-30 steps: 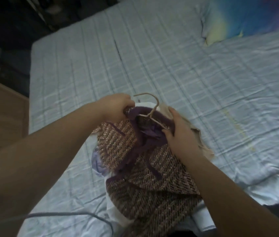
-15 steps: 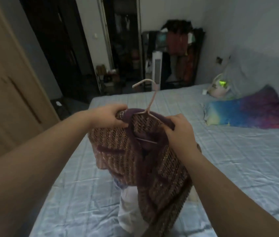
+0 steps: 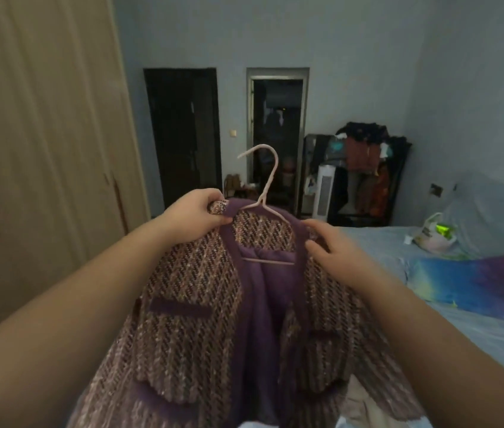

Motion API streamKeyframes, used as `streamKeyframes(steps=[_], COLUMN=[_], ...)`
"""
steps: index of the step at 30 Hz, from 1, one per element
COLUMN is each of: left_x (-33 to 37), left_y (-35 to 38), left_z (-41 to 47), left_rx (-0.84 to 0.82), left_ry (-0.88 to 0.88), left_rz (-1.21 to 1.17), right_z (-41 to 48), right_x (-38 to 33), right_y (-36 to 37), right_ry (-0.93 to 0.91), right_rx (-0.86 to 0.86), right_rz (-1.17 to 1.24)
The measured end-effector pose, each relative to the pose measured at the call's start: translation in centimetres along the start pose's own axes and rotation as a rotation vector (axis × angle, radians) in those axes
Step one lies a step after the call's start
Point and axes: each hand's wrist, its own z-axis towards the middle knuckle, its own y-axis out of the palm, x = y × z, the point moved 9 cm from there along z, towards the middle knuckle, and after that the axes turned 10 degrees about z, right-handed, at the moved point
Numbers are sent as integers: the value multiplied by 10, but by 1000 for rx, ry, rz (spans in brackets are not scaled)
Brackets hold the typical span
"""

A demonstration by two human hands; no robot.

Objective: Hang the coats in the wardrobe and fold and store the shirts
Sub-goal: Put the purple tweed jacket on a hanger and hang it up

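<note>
Well, I am holding the coat (image 3: 201, 304) up in the air in front of me, between the wardrobe (image 3: 44, 149) on my left and the bed (image 3: 377, 239) on my right. It is already sitting on its hanger (image 3: 261, 199), so that part looks done. My left hand (image 3: 195, 217) is gripping the coat's left shoulder with the fingers curled round the purple trim, and my right hand (image 3: 334, 251) is pinching the other shoulder near the collar. The pale hook is standing upright and free above my hands, catching on nothing. The wardrobe doors are looking closed to me, so I am judging that opening them and hooking the coat on a rail is what is left for this piece. Some pale cloth (image 3: 364, 406) is showing under the coat at the near edge of the bed. I cannot tell whether it is a shirt, and nothing folded is showing. The coat is a thick brown-and-pink weave with purple edging, pocket flaps and lining, and it is hanging open down the front.
</note>
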Motion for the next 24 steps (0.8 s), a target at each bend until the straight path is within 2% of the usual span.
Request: streamKeyframes(steps=[3, 7, 11, 15, 19, 22, 24], left_x=[-15, -24, -26, -15, 7, 18, 18], left_y=[-15, -43, -70, -94, -109, -109, -125], left_z=[-18, -37, -50, -60, -74, -87, -103], left_rx=[34, 137, 232, 297, 398, 419, 500], left_ry=[-56, -110, -201, -250, -200, -176, -223], left_rz=[-13, 41, 153, 423, 665, 751, 773], right_z=[13, 43, 70, 90, 99, 94, 93], right_x=[3, -14, -59, -120, -172, -206, -226], right_y=[13, 27, 23, 8, 20, 41, 48], right_ry=[16, -61, -275, -530, -734, -860, -904], right_rx=[-130, -192, -67, 110, 41, 10, 20], right_rz=[-59, -100, -87, -128, -149, -165, -108])
